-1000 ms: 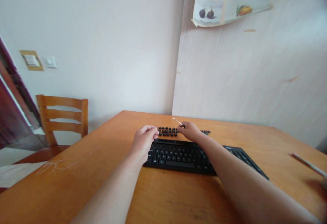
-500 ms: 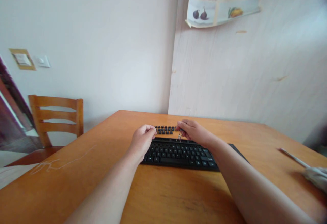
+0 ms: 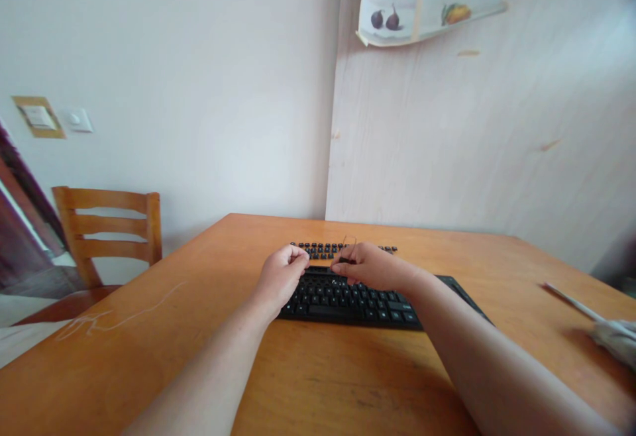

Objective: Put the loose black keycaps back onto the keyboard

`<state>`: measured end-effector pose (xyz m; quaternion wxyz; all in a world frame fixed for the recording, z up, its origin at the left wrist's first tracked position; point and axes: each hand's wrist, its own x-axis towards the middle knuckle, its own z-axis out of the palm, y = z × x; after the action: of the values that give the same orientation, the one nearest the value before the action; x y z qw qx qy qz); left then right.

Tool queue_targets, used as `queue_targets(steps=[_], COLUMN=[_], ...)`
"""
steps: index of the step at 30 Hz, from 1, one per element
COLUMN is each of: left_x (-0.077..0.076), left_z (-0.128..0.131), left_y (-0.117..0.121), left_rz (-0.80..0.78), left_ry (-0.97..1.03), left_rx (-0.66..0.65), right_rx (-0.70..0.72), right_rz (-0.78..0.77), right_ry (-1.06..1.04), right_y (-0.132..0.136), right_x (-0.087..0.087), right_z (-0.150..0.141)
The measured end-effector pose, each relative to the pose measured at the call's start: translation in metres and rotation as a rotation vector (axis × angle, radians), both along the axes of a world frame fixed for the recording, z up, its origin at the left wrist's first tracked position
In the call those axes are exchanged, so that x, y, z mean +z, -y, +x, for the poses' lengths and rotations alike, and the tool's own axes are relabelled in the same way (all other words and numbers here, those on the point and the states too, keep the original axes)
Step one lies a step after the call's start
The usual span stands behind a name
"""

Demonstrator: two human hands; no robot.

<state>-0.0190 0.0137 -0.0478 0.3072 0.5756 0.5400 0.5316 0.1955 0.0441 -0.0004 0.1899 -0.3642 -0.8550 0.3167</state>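
A black keyboard (image 3: 358,313) lies on the wooden table in front of me, its upper rows showing dark bare spots without caps. Behind it, loose black keycaps (image 3: 325,248) stand in short rows. My right hand (image 3: 365,265) is closed over the keyboard's upper part, gripping a wire keycap puller (image 3: 350,242) whose thin wire loops point up and whose dark body is mostly covered by the fingers. At the keyboard's upper left, my left hand (image 3: 285,273) is pinched; whatever its fingertips hold is too small or hidden to make out.
The wooden table (image 3: 342,376) reaches back to the wall. On its right lies a thin stick with a whitish bundle (image 3: 616,340) at its end. A wooden chair (image 3: 109,224) stands at the left. A fruit poster (image 3: 422,2) hangs above.
My right hand has come lower and nearer to my left hand. The puller has turned in it, its wire end going from pointing down to pointing up. My left hand has barely moved.
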Motion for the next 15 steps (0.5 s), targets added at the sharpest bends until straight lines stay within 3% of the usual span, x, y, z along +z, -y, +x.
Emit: queue_targets(steps=[9, 15], left_x=[-0.004, -0.001], left_z=[0.002, 0.004], left_y=[0.001, 0.003], left_rz=[0.003, -0.011], left_ry=[-0.049, -0.06], left_rx=[-0.015, -0.031], right_rx=[-0.018, -0.109], right_rz=[-0.01, -0.053], right_ry=[0.05, -0.042], right_y=[0.0, -0.001], right_x=[-0.014, -0.02], right_z=[-0.009, -0.016])
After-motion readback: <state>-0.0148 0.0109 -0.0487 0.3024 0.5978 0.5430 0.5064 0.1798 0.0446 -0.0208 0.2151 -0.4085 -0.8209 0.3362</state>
